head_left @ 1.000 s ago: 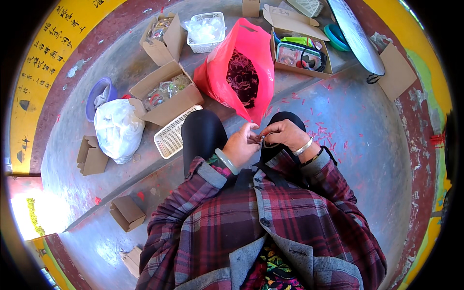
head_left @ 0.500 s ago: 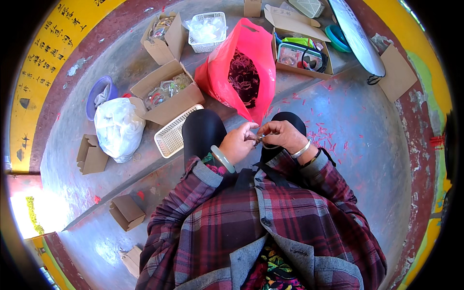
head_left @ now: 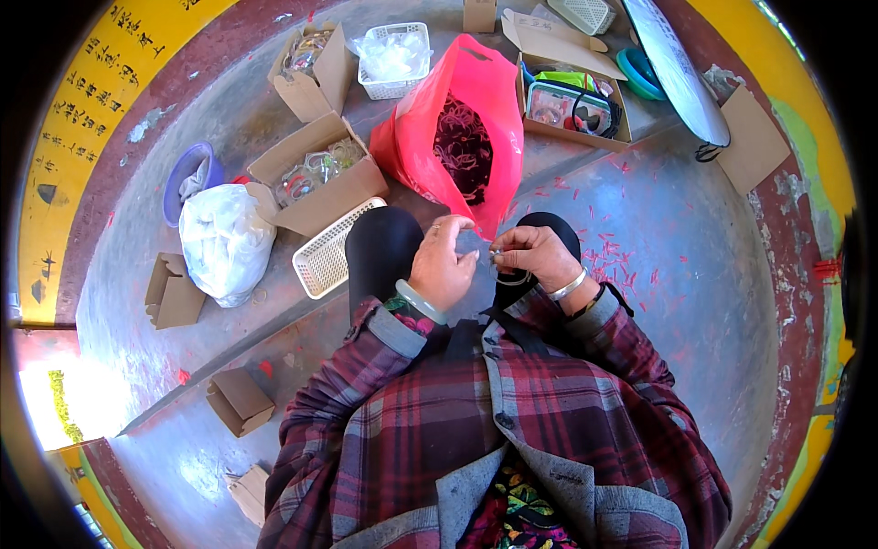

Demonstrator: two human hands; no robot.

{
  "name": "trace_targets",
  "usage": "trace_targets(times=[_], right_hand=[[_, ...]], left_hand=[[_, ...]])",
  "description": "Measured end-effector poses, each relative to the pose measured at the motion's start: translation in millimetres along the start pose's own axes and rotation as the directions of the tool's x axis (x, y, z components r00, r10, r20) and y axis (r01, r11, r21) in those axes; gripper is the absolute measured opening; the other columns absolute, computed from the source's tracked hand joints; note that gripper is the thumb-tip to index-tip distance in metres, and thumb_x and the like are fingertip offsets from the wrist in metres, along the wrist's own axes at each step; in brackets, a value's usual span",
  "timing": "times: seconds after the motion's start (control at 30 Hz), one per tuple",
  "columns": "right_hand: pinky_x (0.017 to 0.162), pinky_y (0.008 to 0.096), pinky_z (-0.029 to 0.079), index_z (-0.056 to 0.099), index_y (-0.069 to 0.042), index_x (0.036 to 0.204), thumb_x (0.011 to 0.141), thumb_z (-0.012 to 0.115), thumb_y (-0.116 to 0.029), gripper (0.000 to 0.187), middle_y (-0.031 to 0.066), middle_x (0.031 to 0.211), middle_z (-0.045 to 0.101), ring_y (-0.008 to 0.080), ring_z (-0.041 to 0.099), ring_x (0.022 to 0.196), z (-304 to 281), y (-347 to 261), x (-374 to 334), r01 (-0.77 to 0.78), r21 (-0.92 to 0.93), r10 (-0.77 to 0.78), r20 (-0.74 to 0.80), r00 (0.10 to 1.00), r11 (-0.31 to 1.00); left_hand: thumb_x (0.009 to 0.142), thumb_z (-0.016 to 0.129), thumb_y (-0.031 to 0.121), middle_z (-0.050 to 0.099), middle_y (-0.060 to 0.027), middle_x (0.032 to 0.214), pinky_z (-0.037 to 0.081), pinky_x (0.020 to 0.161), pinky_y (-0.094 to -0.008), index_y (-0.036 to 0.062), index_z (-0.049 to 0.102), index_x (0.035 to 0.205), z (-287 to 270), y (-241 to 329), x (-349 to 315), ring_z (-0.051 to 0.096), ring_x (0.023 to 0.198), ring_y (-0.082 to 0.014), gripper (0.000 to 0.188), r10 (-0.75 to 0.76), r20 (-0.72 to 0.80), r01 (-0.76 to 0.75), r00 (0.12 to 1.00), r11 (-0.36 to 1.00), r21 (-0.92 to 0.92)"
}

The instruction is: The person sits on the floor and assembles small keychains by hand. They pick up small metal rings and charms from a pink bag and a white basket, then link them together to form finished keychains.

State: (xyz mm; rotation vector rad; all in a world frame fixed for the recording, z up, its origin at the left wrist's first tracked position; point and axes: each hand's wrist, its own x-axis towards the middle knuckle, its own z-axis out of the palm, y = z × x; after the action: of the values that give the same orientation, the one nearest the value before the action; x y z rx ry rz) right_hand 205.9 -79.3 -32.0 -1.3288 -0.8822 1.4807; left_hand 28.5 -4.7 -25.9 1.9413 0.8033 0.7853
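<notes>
Left hand [head_left: 443, 271] has drawn away, fingers apart — the right hand [head_left: 543, 257] alone now pinches a small piece [head_left: 496, 253].

I get two bare hands on my feed, one left hand [head_left: 443, 273] and one right hand [head_left: 541, 258], plus two pale bracelets [head_left: 570, 283], one per wrist. I'd call the small thing [head_left: 497, 255] in the right fingertips one item, but it's tiny. Big bags: two, one pink bag [head_left: 411, 137] and one white bag [head_left: 225, 245]. I make it six cardboard boxes [head_left: 337, 203], including the cut-off one up top, plus one flat cardboard sheet [head_left: 755, 139]. Three plastic baskets [head_left: 340, 260], one purple basin [head_left: 213, 171], one silvery disc [head_left: 681, 78]. Teal basins [head_left: 639, 77]: one or two, can't tell. Red scraps [head_left: 610, 249]: loads, I gave up lol.
</notes>
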Motion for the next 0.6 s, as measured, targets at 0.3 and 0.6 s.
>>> trace_targets(times=[0.3,0.6], right_hand=[[0.063,0.0213,0.047,0.062,0.007,0.094,0.077,0.065,-0.002,0.020,0.0053,0.078,0.063,0.0096,0.060,0.070,7,9,5,0.093,-0.040,-0.098,-0.155,0.983,0.995],[0.063,0.0224,0.047,0.063,0.007,0.095,0.076,0.062,-0.002,0.021,0.0066,0.076,0.065,0.0098,0.061,0.071,14,3,0,0.131,-0.164,-0.149,-0.109,0.983,0.978]], left_hand=[[0.076,0.064,0.012,0.059,-0.0159,0.085,0.045,0.072,-0.0381,0.0010,0.057,0.082,9,-4,-6,0.057,0.083,-0.0314,0.015,0.026,0.100,-0.037,0.995,0.993,0.114],[0.077,0.062,0.013,0.061,-0.0165,0.081,0.047,0.066,-0.0396,0.0009,0.059,0.082,10,-13,-7,0.059,0.076,-0.0324,0.014,-0.056,0.084,0.049,0.995,0.995,0.082]])
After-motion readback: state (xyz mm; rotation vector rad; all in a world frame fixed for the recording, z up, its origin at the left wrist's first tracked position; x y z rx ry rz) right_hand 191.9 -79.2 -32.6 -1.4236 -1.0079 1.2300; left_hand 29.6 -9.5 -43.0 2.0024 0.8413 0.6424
